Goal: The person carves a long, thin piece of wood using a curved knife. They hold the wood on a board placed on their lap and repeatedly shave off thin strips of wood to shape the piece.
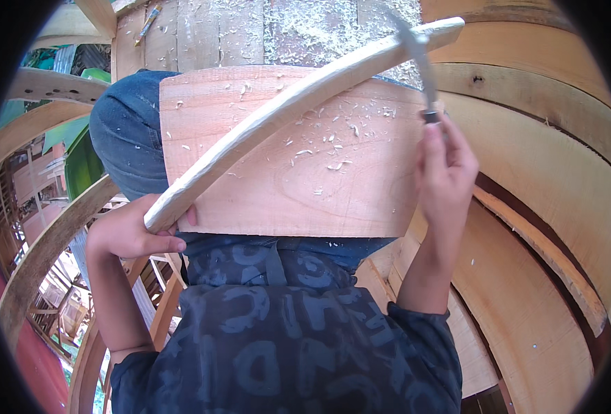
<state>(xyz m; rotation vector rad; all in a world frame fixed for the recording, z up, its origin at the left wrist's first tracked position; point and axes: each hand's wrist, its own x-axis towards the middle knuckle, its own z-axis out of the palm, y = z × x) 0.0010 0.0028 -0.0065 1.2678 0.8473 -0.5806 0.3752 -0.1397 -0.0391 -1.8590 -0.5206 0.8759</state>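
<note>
Dark shirt (271, 345): patterned, filling the lower middle of the view, a forearm reaching forward on each side.
Left hand (132, 228): wrapped around the near end of the curved stick (271, 131), thumb pointing right just below that end, a fingertip showing on the other side.
Right hand (450, 165): fingers closed around the dark handle of a knife (425, 72), raised beside the board's right edge.
Board (361, 172): pale reddish wood, lying across the lap, dotted with small shavings.
Curved stick: slants over the board from the left hand at lower left to upper right, its far end reaching past the board's far edge.
Knife: blade blurred, crossing in front of the stick near its far end; I cannot tell whether they touch.
Left knee (129, 131): blue trousers, beside the board.
Side planks (526, 117): curving along the right.
Floor planks (198, 34): beyond the board, thickly strewn with shavings toward the right.
</note>
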